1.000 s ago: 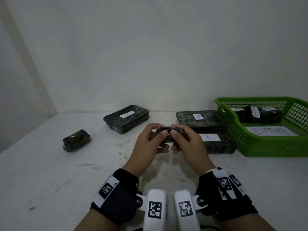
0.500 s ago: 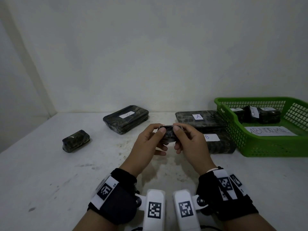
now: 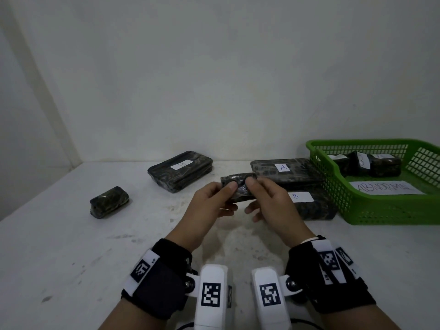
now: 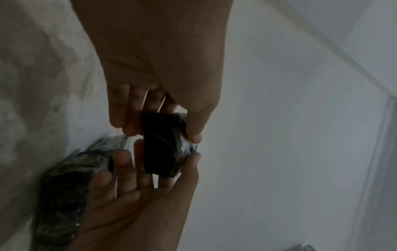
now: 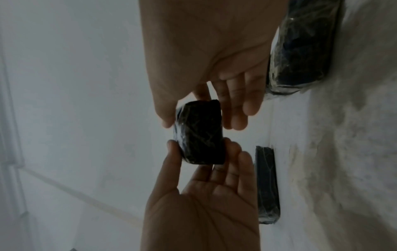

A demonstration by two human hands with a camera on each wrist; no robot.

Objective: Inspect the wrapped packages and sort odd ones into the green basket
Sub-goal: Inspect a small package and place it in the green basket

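Both hands hold one small dark plastic-wrapped package (image 3: 238, 188) above the middle of the table. My left hand (image 3: 227, 195) pinches its left end, thumb on the near face and fingers behind. My right hand (image 3: 253, 194) pinches the right end the same way. The left wrist view shows the package (image 4: 167, 146) between thumb and fingers of both hands, and so does the right wrist view (image 5: 199, 134). No label shows on it. The green basket (image 3: 352, 210) stands at the right with dark labelled packages (image 3: 381, 164) and a paper reading ABNORMAL (image 3: 385, 188) inside.
Just behind my hands lie a large package labelled A (image 3: 283, 170) and one labelled B (image 3: 314, 206), against the basket. Another large labelled package (image 3: 181, 171) lies at the back centre. A small unlabelled package (image 3: 109, 201) sits at the left. White walls close the back and left.
The hands have turned the small package between them and lifted it slightly. Both thumbs now sit close together on its near face. Nothing else on the table moved.
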